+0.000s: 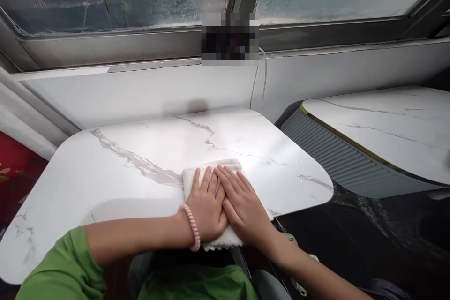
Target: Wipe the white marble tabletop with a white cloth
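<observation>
A folded white cloth [227, 165] lies on the white marble-patterned table [140, 122] at its near edge, and its ragged lower border hangs past that edge. My left hand [207, 206] rests flat on the cloth with fingers stretched out; a pink coiled band [191, 225] circles the wrist. Beside it, my right hand [242, 204] also lies flat on the cloth, fingers extended and slanting up to the left. The two hands touch at the thumbs and forefingers. Most of the cloth's middle is hidden under them.
Behind the table run a white wall panel [140, 89] and a metal-framed window [123, 47]. A thin cable [265, 75] hangs below a blurred-out patch. At right stands a second marbled counter [386, 122] with a ribbed grey side [323, 150]. Red fabric [17, 173] shows at far left.
</observation>
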Available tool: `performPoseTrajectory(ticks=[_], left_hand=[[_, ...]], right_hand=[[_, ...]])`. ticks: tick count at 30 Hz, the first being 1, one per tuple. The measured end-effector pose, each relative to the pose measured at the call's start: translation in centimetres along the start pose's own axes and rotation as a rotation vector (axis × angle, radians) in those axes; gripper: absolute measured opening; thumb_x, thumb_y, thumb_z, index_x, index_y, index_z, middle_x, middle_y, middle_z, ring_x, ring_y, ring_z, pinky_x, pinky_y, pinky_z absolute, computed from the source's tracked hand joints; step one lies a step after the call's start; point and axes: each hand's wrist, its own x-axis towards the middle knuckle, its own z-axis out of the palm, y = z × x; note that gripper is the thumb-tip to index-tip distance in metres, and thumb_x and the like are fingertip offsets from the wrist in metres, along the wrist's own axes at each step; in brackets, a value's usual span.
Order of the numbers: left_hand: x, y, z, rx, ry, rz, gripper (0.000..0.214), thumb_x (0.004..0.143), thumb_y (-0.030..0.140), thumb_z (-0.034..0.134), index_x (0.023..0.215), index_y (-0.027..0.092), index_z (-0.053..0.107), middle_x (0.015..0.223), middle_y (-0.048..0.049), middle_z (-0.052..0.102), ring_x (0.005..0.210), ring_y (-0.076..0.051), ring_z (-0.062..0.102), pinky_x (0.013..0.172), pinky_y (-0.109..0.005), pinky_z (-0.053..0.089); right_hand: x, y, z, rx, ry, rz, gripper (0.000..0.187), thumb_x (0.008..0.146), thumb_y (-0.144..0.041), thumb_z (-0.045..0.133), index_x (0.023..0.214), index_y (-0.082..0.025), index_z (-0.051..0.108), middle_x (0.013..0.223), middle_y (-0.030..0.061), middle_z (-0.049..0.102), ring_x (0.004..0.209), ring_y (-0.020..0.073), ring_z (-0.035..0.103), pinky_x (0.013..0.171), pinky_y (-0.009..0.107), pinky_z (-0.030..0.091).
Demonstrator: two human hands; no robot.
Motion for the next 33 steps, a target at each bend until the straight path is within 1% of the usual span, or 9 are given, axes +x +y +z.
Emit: performPoseTrajectory(ticks=[3,5,7,11,16,20,23,26,33], left_hand=[[-0.5,0.0,0.3,-0.006,0.025,0.009,0.066,0.094,0.039,0.035,0.148,0.002,0.027,0.154,-0.0199,0.025,0.145,-0.035,0.015,0.117,-0.055,0.007],[0.2,-0.7,0.5,-0.016,0.041,-0.010,0.065,0.093,0.038,0.036,0.148,0.002,0.028,0.154,-0.0199,0.027,0.145,-0.033,0.018,0.118,-0.053,0.008],[1.4,-2.2,0.6,-0.030,0.057,-0.041,0.064,0.093,0.036,0.037,0.147,0.004,0.030,0.153,-0.0188,0.030,0.144,-0.031,0.020,0.118,-0.051,0.009],[5.1,-7.1,0.3,-0.045,0.058,-0.135,0.061,0.092,0.031,0.037,0.148,0.007,0.029,0.153,-0.0148,0.032,0.144,-0.026,0.023,0.120,-0.045,0.009],[9.6,-13.9,-0.2,-0.002,0.073,-0.236,0.057,0.093,0.027,0.034,0.147,0.008,0.031,0.153,-0.0125,0.033,0.143,-0.025,0.025,0.119,-0.044,0.009],[11.8,-17.2,-0.3,0.011,0.096,-0.254,0.053,0.094,0.027,0.032,0.145,0.011,0.035,0.152,-0.0104,0.037,0.142,-0.023,0.028,0.119,-0.044,0.011],[12.9,-18.4,-0.3,0.017,0.118,-0.266,0.051,0.095,0.027,0.031,0.142,0.010,0.038,0.150,-0.0108,0.039,0.140,-0.023,0.030,0.119,-0.044,0.013],[13.5,-18.9,-0.2,0.025,0.129,-0.272,0.049,0.095,0.026,0.031,0.141,0.011,0.041,0.149,-0.0103,0.041,0.139,-0.023,0.031,0.119,-0.044,0.014],[12.5,-18.2,0.0,0.047,0.109,-0.299,0.051,0.096,0.028,0.031,0.144,0.011,0.037,0.152,-0.0101,0.037,0.142,-0.023,0.028,0.119,-0.045,0.011]], right_hand=[[-0.3,-0.4,-0.2,0.003,-0.013,-0.001,0.058,0.090,-0.018,0.028,0.147,-0.012,0.031,0.150,0.0091,0.041,0.141,0.0206,0.031,0.116,0.048,0.028],[0.7,0.0,0.1,0.016,-0.034,0.013,0.057,0.089,-0.018,0.027,0.146,-0.012,0.033,0.149,0.0085,0.042,0.141,0.0206,0.032,0.116,0.047,0.027],[2.5,0.6,0.6,0.028,-0.053,0.041,0.056,0.089,-0.019,0.027,0.144,-0.011,0.037,0.148,0.0084,0.044,0.140,0.0211,0.034,0.116,0.046,0.027],[8.7,2.1,2.5,0.057,-0.053,0.106,0.055,0.088,-0.019,0.026,0.139,-0.009,0.043,0.143,0.0113,0.049,0.136,0.0229,0.039,0.115,0.046,0.028],[17.1,4.1,5.6,0.121,-0.037,0.130,0.054,0.087,-0.020,0.030,0.137,-0.012,0.046,0.142,0.0114,0.050,0.133,0.0242,0.042,0.114,0.045,0.026],[21.1,5.5,7.3,0.175,-0.029,0.125,0.054,0.086,-0.019,0.031,0.137,-0.012,0.047,0.142,0.0108,0.050,0.132,0.0242,0.043,0.114,0.045,0.024],[22.6,6.1,7.7,0.190,-0.039,0.131,0.054,0.086,-0.018,0.030,0.137,-0.010,0.047,0.142,0.0107,0.050,0.132,0.0239,0.043,0.114,0.045,0.025],[23.2,6.4,7.7,0.187,-0.052,0.130,0.055,0.086,-0.018,0.030,0.138,-0.008,0.046,0.142,0.0116,0.050,0.132,0.0240,0.043,0.114,0.044,0.025],[22.4,6.1,7.7,0.176,-0.044,0.108,0.055,0.086,-0.019,0.030,0.138,-0.009,0.046,0.143,0.0104,0.050,0.132,0.0236,0.043,0.114,0.045,0.026]])
